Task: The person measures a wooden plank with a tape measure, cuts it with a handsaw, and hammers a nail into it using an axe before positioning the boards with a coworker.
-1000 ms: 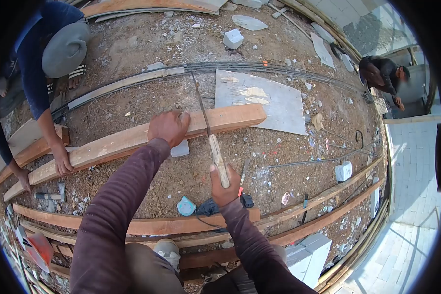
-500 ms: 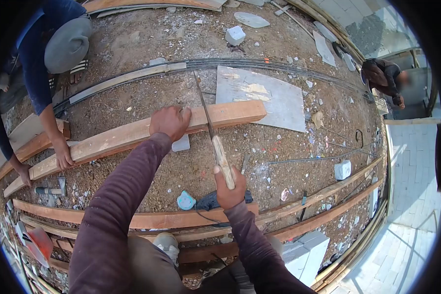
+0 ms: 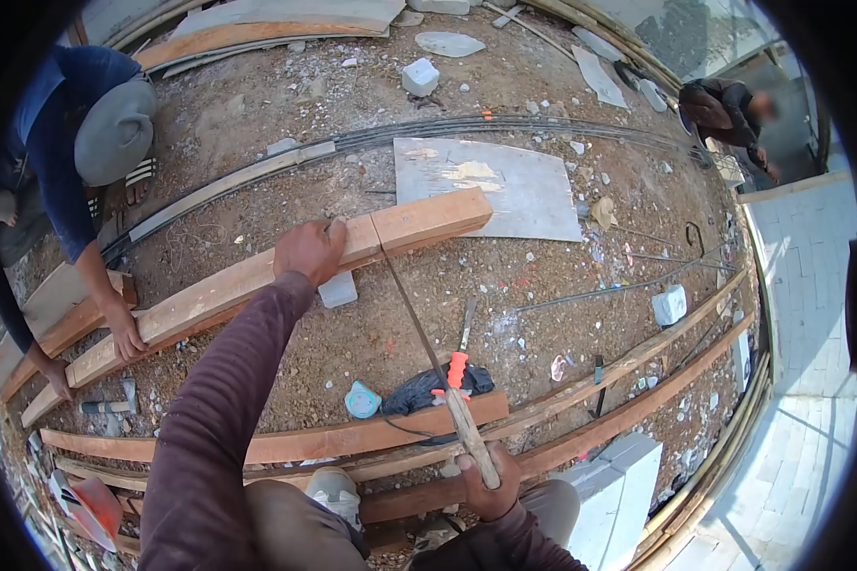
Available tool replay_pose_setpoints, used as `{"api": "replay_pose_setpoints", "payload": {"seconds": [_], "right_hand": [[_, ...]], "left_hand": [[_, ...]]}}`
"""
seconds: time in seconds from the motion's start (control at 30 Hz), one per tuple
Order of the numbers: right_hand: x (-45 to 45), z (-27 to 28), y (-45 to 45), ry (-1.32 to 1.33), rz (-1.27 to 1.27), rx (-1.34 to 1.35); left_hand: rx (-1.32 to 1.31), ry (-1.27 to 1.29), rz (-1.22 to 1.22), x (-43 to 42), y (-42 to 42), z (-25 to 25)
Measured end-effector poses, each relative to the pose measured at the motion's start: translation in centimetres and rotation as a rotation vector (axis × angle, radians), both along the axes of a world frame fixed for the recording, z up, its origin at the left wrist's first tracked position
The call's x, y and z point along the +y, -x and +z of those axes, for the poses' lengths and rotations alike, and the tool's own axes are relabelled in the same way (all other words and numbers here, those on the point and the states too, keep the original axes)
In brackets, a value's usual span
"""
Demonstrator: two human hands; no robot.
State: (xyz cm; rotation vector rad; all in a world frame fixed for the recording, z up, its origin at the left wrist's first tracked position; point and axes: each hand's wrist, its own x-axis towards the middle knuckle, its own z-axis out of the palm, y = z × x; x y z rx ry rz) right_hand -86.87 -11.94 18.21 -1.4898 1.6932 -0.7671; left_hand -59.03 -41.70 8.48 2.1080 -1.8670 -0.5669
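A long wooden beam [image 3: 219,287] runs across in front of me, raised off the dirt at its near end. My left hand [image 3: 309,249] grips it close to a thin dark cut line, thumb on top. My right hand [image 3: 493,483] is closed around the pale wooden handle of a handsaw [image 3: 411,309]. The saw's blade slants up from the handle, its far end at the beam's near edge by the cut line. Another person's hands [image 3: 127,335] rest on the beam's left part.
An orange-handled tool [image 3: 457,369], a black bag [image 3: 419,390] and a tape measure [image 3: 362,400] lie near more planks [image 3: 286,443]. Beyond the beam are a grey board [image 3: 533,195] and long metal bars [image 3: 428,127]. A hammer [image 3: 114,405] lies left; another person [image 3: 724,109] crouches far right.
My right hand has drawn the saw back toward me and right, so its blade no longer crosses the beam's top. The cut line and orange-handled tool now show. My left hand stays on the beam.
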Motion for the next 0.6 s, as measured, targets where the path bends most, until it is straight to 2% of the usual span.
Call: {"api": "replay_pose_setpoints", "payload": {"seconds": [0.2,0.23,0.3,0.37,0.43,0.6], "right_hand": [[4.3,1.9,-0.2,0.147,-0.127,-0.189],[4.2,1.8,-0.5,0.091,-0.144,-0.221],[0.2,1.2,-0.9,0.012,-0.149,-0.282],[-5.1,1.3,-1.8,0.149,-0.014,-0.177],[-8.4,-0.1,-3.2,0.233,-0.001,-0.187],[-10.2,-2.5,-3.8,0.144,-0.001,-0.285]], "left_hand": [[-0.027,-0.009,0.025,0.2,0.4,-0.1],[-0.033,-0.023,0.026,0.4,0.4,-0.2],[-0.052,-0.020,0.034,-0.1,0.4,0.4],[-0.080,-0.030,0.026,0.1,0.4,0.5],[-0.062,-0.024,0.024,0.0,0.3,0.1],[-0.083,-0.045,0.030,-0.2,0.2,0.2]]}}
